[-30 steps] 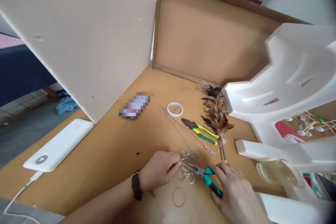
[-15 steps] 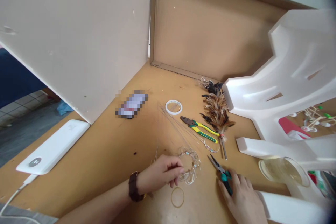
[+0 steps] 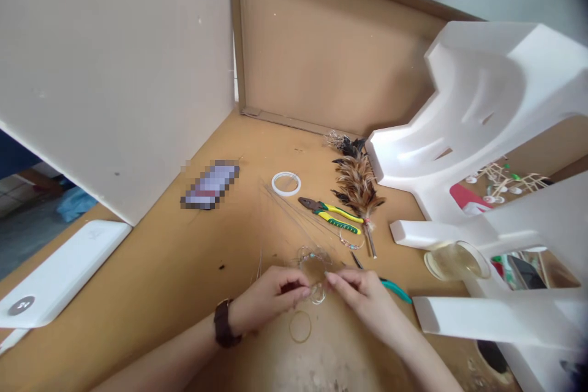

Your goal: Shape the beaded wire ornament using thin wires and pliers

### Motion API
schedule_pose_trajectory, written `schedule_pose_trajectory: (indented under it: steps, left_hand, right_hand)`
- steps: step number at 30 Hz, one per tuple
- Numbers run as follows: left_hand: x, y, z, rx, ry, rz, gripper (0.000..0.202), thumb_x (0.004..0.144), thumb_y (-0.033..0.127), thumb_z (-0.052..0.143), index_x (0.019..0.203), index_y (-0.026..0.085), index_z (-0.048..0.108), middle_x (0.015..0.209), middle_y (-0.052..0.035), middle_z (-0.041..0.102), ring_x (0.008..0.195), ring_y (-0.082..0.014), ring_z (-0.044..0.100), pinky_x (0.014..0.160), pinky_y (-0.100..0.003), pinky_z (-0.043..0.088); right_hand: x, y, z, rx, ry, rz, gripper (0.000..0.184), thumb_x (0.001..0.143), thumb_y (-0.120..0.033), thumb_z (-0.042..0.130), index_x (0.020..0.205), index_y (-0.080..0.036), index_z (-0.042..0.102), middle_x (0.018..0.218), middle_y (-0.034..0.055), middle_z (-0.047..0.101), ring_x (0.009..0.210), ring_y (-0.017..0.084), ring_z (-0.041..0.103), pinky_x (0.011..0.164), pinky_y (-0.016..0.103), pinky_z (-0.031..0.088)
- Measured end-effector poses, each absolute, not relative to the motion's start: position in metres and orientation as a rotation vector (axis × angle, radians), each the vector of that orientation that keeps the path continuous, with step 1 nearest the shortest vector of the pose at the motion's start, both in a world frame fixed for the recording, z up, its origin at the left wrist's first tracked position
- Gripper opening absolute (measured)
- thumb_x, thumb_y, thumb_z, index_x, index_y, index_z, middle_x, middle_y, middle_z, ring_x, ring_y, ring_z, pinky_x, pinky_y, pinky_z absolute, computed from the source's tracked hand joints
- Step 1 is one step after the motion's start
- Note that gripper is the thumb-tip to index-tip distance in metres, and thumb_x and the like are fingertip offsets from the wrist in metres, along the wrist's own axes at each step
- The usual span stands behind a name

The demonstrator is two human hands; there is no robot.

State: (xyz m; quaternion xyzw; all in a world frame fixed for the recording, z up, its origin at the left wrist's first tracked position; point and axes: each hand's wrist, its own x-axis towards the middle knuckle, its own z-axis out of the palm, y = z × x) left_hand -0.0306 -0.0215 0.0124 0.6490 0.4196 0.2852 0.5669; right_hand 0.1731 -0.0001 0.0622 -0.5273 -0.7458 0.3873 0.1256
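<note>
My left hand [image 3: 269,297], with a brown watch on its wrist, pinches the left side of a small beaded wire loop [image 3: 313,263] low on the wooden table [image 3: 184,257]. From the right, my right hand [image 3: 362,295] pinches the same loop with thumb and forefinger. Teal-handled needle-nose pliers [image 3: 390,283] lie on the table just behind my right hand, touched by neither hand. A thin plain ring [image 3: 300,326] lies in front of the loop, between my wrists.
Yellow-green pliers [image 3: 333,215], a white tape ring [image 3: 286,184], thin straight wires [image 3: 294,220] and a feather bundle [image 3: 357,180] lie beyond my hands. A glass [image 3: 452,263] and white foam blocks [image 3: 482,128] stand right. A white power bank [image 3: 59,269] sits left, a cardboard wall [image 3: 331,55] behind.
My right hand laid the teal pliers down on the table and came back to pinch the wire loop. My left hand kept its hold. The view shifted right.
</note>
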Motion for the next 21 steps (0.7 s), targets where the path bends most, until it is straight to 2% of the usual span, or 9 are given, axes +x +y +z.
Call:
schedule_pose_trajectory:
  steps: [4, 8, 15, 19, 21]
  left_hand:
    - [-0.027, -0.027, 0.014, 2.019, 1.136, 0.691, 0.024, 0.087, 0.025, 0.042, 0.075, 0.016, 0.060, 0.070, -0.0011, 0.059, 0.066, -0.0103, 0.051, 0.060, -0.020, 0.036]
    - [-0.022, -0.030, 0.010, 2.282, 1.157, 0.606, 0.024, 0.088, 0.022, 0.039, 0.076, 0.017, 0.060, 0.069, -0.0008, 0.059, 0.063, -0.0107, 0.052, 0.057, -0.020, 0.034]
    - [-0.012, -0.035, 0.004, 2.477, 1.178, 0.571, 0.028, 0.090, 0.024, 0.037, 0.072, 0.016, 0.057, 0.067, -0.0015, 0.057, 0.061, -0.0116, 0.051, 0.056, -0.022, 0.034]
    - [-0.021, -0.028, 0.019, 2.275, 1.208, 0.682, 0.021, 0.088, 0.032, 0.043, 0.090, 0.019, 0.060, 0.071, -0.0003, 0.059, 0.062, -0.0107, 0.052, 0.058, -0.021, 0.038]
    - [-0.026, -0.016, 0.029, 2.148, 1.295, 0.712, 0.024, 0.087, 0.032, 0.043, 0.103, 0.020, 0.056, 0.081, -0.0013, 0.061, 0.067, -0.0114, 0.054, 0.063, -0.022, 0.042]
  right_hand:
    - [0.159, -0.008, 0.044, -1.483, -1.970, 1.398, 0.028, 0.078, -0.038, 0.054, 0.061, -0.018, 0.061, 0.052, -0.0038, 0.049, 0.051, 0.009, 0.041, 0.048, 0.021, 0.029]
    - [0.167, -0.021, 0.021, -1.420, -1.667, 1.618, 0.033, 0.080, -0.044, 0.051, 0.066, -0.017, 0.061, 0.059, -0.0025, 0.055, 0.041, 0.005, 0.037, 0.043, 0.020, 0.028]
    - [0.171, -0.029, 0.018, -1.380, -1.543, 1.677, 0.026, 0.072, -0.042, 0.062, 0.069, -0.016, 0.062, 0.063, -0.0020, 0.059, 0.041, 0.005, 0.039, 0.041, 0.019, 0.031]
    - [0.189, -0.020, 0.027, -1.411, -1.361, 1.581, 0.028, 0.070, -0.044, 0.063, 0.074, -0.017, 0.061, 0.058, -0.0025, 0.058, 0.039, 0.005, 0.040, 0.040, 0.019, 0.030]
    - [0.197, -0.013, 0.033, -1.393, -1.251, 1.507, 0.028, 0.071, -0.044, 0.063, 0.078, -0.017, 0.061, 0.058, -0.0030, 0.057, 0.041, 0.005, 0.041, 0.040, 0.018, 0.029]
